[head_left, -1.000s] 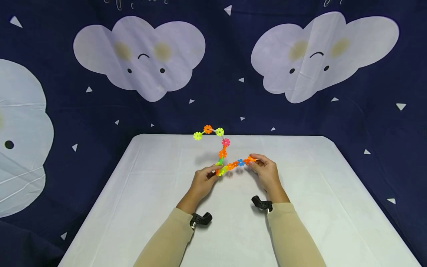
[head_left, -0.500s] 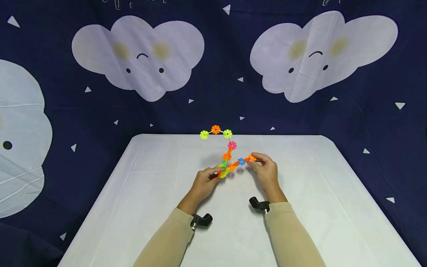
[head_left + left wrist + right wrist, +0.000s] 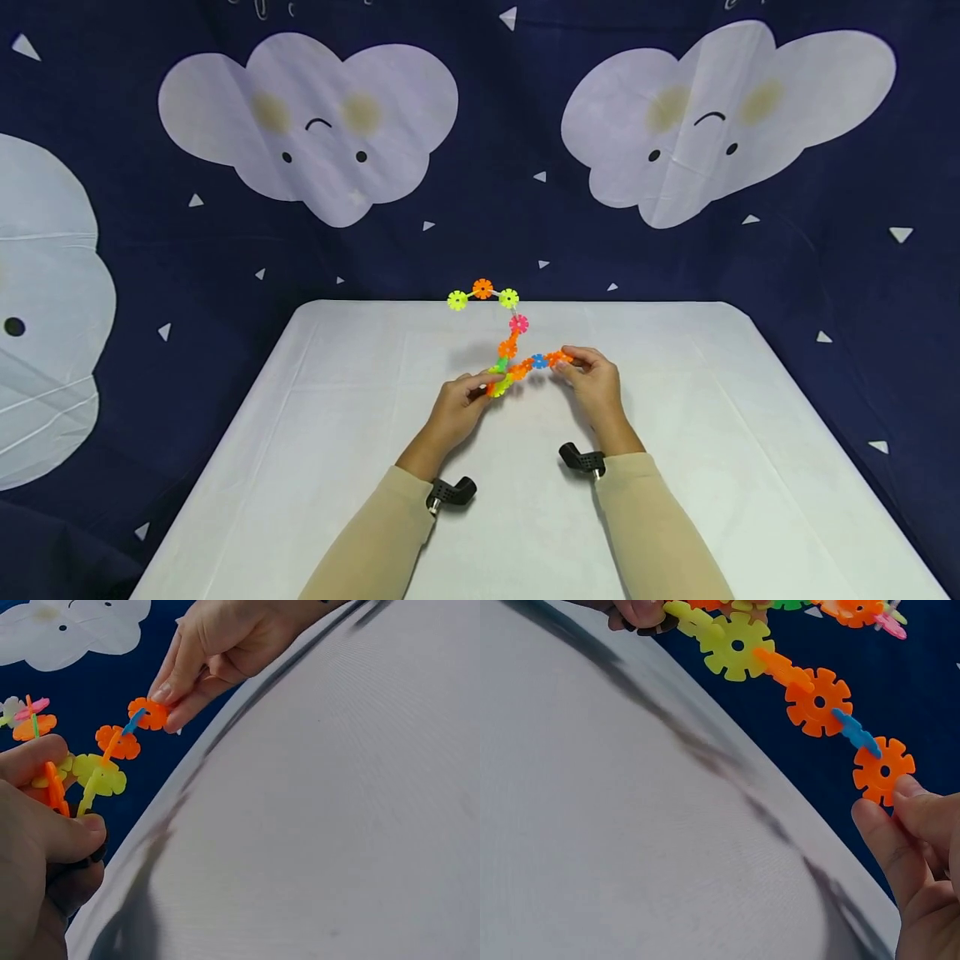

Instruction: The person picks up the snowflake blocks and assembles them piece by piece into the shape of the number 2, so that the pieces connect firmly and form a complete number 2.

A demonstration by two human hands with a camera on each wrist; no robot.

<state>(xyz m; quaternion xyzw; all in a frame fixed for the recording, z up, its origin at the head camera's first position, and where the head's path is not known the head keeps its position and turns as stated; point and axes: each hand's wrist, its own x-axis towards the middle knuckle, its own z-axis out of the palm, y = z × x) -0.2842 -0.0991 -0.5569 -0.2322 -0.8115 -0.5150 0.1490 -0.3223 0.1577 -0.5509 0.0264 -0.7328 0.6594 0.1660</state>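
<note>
A chain of notched plastic snowflake discs [image 3: 507,348], in orange, yellow, green, pink and blue, is held up above the table. My left hand [image 3: 456,408] pinches it near its bend, between thumb and fingers; black pieces show under the thumb in the left wrist view. At the right end, my right hand [image 3: 597,387] pinches an orange disc [image 3: 883,772] at its edge. A blue disc [image 3: 856,733] links that one to another orange disc [image 3: 819,702]. From the left hand, the other part of the chain curves up and left to a yellow disc [image 3: 457,301].
Under both hands lies a white-covered table [image 3: 337,467]. Behind it hangs a dark blue cloth [image 3: 495,208] with clouds and small triangles. A black wrist camera [image 3: 453,492] sticks out from the left cuff, and another camera [image 3: 581,458] from the right.
The chain's upper part swung right, then slightly back left. Both hands keep their pinch and have shifted only slightly.
</note>
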